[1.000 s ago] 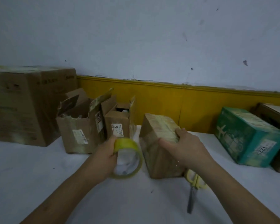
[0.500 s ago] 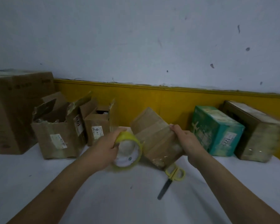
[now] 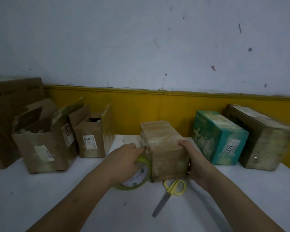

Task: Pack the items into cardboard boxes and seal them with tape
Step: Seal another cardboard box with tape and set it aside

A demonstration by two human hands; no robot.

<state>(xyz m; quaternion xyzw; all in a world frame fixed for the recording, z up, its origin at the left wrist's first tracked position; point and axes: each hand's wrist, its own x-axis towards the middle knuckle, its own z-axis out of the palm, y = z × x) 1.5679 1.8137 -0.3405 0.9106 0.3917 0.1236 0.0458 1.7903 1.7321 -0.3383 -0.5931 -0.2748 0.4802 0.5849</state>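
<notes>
Centrally, we find the cardboard box standing on the white table, its faces glossy with tape. We note the right hand clasping its right side, fingers curled over the top edge. The left hand grips the tape roll by its yellow rim, and the roll touches the box's left face. Scissors lie just below the box, blade toward lower left. Right of centre stand a green box and a brown box; at left, a small open box, a larger open box and a big carton.
</notes>
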